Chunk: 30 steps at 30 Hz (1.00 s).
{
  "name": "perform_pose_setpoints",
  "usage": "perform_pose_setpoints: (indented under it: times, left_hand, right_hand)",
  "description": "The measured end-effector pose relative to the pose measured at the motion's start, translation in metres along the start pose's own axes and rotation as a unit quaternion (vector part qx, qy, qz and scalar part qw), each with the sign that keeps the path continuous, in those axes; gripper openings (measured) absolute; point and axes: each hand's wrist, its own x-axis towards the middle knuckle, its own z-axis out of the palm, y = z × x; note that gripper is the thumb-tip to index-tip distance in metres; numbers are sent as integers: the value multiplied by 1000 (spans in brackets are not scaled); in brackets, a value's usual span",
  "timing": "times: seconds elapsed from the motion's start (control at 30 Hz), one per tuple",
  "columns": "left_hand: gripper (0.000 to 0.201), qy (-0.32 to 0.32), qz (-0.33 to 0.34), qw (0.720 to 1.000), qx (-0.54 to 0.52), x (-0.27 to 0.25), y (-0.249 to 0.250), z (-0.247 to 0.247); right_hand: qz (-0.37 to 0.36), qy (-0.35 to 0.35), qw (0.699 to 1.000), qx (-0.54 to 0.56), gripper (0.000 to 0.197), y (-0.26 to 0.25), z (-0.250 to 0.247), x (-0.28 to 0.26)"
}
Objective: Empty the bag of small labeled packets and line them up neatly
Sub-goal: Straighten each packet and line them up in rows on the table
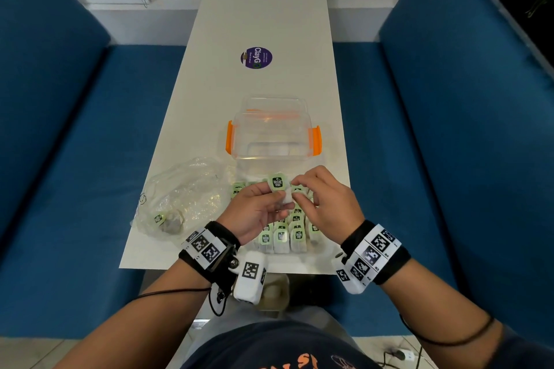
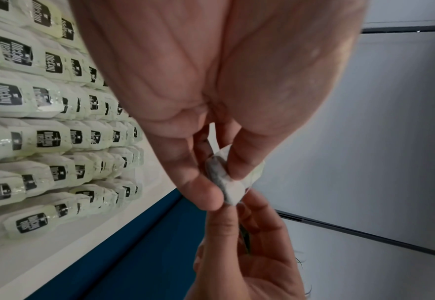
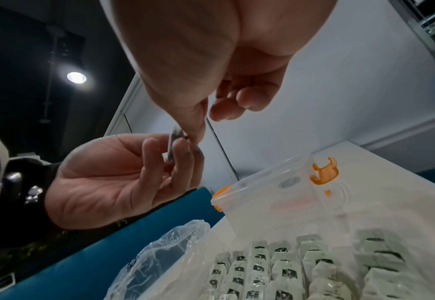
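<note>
On the white surface (image 1: 263, 24), rows of green-labelled tea packets (image 1: 281, 237) lie below the fingers (image 1: 263, 189); both hands pinch one packet (image 1: 278, 184); one remains in the crumpled clear plastic bag (image 1: 183, 198).

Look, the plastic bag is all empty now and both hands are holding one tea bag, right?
Not quite. The plastic bag is not empty: the head view shows one green-labelled packet inside it. The rest holds: the left hand and right hand both hold one tea bag.
</note>
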Motion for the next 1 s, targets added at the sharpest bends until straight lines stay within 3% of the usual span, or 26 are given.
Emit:
perform_pose_setpoints:
  times: [0.23,0.4,0.73,1.0]
  left_hand:
    - [30,16,22,999,38,3,1,-2]
    - [10,21,15,1000,-10,9,-1,-1]
    - [12,-41,-14,990,-133,13,3,0]
    - [16,-28,15,994,-107,8,8,16]
  right_hand:
    - [37,-4,994,107,11,-2,-3,0]
    - [27,-11,991,127,7,-7,-4,-3]
    - [15,10,989,144,6,-6,-10,-3]
    - [29,57,981,184,5,-22,-8,-6]
